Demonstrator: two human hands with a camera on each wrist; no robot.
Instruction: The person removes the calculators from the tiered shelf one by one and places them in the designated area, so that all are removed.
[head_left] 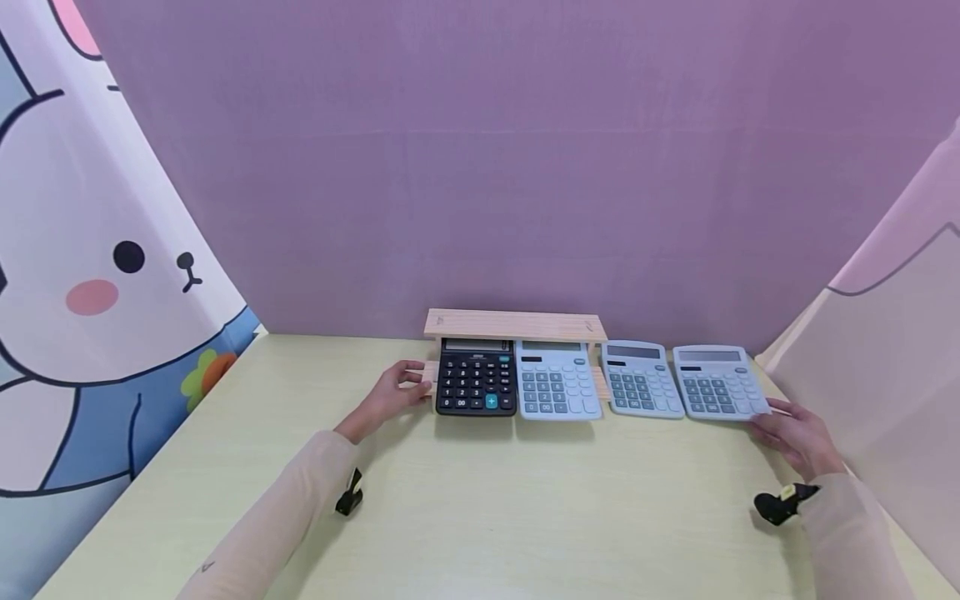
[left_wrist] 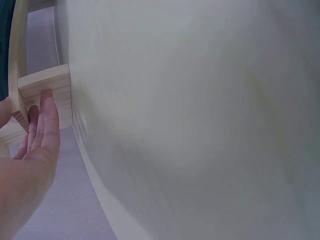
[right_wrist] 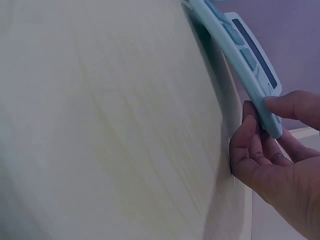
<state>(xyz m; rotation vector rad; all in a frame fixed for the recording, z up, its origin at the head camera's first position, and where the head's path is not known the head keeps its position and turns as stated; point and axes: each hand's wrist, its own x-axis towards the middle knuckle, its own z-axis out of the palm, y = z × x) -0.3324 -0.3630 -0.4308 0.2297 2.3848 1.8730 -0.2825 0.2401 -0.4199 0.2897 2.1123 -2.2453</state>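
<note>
Left grip (head_left: 390, 392) pinches the left end of the wooden stand's lower rail, and right grip (head_left: 797, 437) grasps the near right corner of the outermost pale blue calculator (head_left: 720, 382); both are engaged.

Beneath everything spreads the pale desk (head_left: 525, 517). Toward its far edge, before the purple backdrop (head_left: 517, 167), sits the wooden stand (head_left: 517, 323), its upper plank behind and above a lower rail. A black calculator (head_left: 477, 377) and a pale blue one (head_left: 558, 380) rest side by side on it. Another blue calculator (head_left: 642, 380) is just beside the stand's right end, and the grasped one comes last in the row, near the right edge of the desk.

My judgement is that the step in hand is arranging calculators along the stand, one side steadying the wood while the other handles the last unit. A next move would call for a firm, level hold on that corner, with the stand kept from sliding.

Both forearms reach forward, spread wide, from the lower corners. On the left, fingers go under the rail with the thumb opposite. On the right, the thumb presses the calculator's top face and curled fingers support it from below, its held corner raised off the desk.
</note>
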